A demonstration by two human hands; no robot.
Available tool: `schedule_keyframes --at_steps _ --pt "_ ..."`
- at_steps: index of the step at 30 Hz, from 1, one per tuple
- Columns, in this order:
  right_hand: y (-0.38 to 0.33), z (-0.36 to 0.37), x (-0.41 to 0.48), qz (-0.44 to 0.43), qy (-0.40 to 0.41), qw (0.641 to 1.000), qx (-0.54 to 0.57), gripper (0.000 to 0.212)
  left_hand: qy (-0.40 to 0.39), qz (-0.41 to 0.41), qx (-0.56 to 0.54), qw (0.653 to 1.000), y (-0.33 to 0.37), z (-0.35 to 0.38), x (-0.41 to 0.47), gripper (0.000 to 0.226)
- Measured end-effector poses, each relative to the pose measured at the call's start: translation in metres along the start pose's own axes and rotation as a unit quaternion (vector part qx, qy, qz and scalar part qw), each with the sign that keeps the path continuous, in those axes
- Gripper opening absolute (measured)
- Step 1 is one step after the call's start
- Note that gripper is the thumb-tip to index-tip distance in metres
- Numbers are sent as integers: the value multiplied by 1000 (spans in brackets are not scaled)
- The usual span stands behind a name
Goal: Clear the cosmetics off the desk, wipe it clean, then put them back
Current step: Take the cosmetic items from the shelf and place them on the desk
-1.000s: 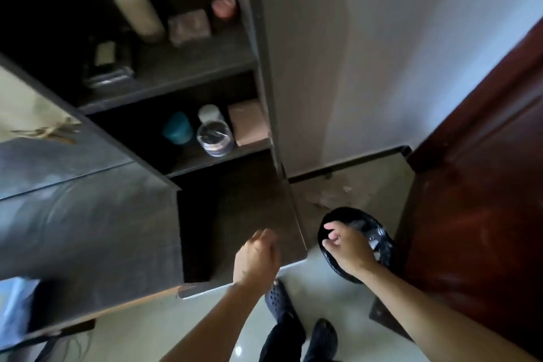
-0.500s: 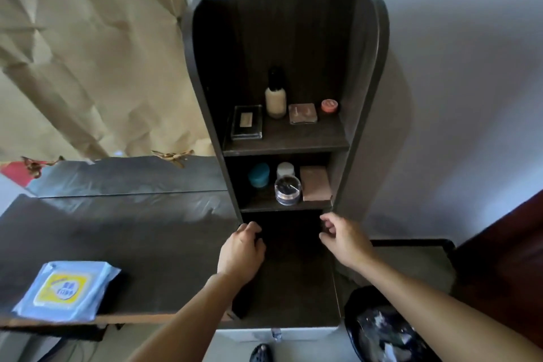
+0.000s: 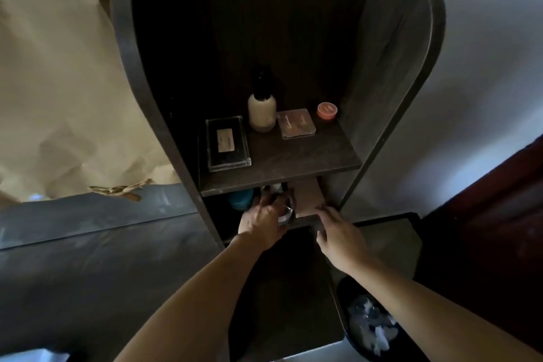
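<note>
On the lower shelf (image 3: pixel 305 221) of the dark cabinet, my left hand (image 3: pixel 260 219) grips a round clear jar (image 3: pixel 287 214) with a silver rim. Behind it stand a teal jar (image 3: pixel 241 200) and a white jar (image 3: pixel 276 187), both partly hidden. My right hand (image 3: pixel 338 233) reaches to the shelf's front edge, its fingers straight, just before a pink box (image 3: pixel 307 197). The upper shelf (image 3: pixel 293 161) holds a black case (image 3: pixel 227 141), a cream bottle (image 3: pixel 261 112) with a black cap, a pink palette (image 3: pixel 295 124) and a small coral jar (image 3: pixel 327 111).
The dark desk top (image 3: pixel 88 267) stretches to the left, with crumpled brown paper (image 3: pixel 58 67) over the wall behind it. A black-lined bin (image 3: pixel 370 329) holding white scraps sits at bottom right. A dark red door (image 3: pixel 493 214) stands on the right.
The view has swung up from the floor and bin to the cabinet. Both hands rose to the lower shelf, and my left hand has closed round the clear jar.
</note>
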State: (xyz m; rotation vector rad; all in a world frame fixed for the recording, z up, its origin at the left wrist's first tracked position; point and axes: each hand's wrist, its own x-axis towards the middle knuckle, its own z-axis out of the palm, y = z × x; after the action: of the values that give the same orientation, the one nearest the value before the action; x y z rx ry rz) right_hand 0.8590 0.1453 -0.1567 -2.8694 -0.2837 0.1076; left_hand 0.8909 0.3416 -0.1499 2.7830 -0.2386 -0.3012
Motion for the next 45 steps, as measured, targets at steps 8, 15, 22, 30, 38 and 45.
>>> schedule_keyframes --at_steps 8,15,22,30,38,45 --pt "1 19 12 -57 8 997 -57 64 50 46 -23 997 -20 14 -17 61" --pt "-17 28 31 -1 0 995 -97 78 51 19 -22 998 -34 12 -33 62" --pt "-8 33 7 -26 13 998 -53 66 33 0 -25 999 -31 13 -22 63" --pt "-26 32 4 349 112 852 373 47 39 3 -51 998 -32 14 -14 66" --pt "-26 22 28 488 41 569 660 30 17 -11 -17 1000 -31 14 -40 92" --pt "-17 6 -29 444 18 630 638 32 34 -42 -65 996 -28 11 -106 74"
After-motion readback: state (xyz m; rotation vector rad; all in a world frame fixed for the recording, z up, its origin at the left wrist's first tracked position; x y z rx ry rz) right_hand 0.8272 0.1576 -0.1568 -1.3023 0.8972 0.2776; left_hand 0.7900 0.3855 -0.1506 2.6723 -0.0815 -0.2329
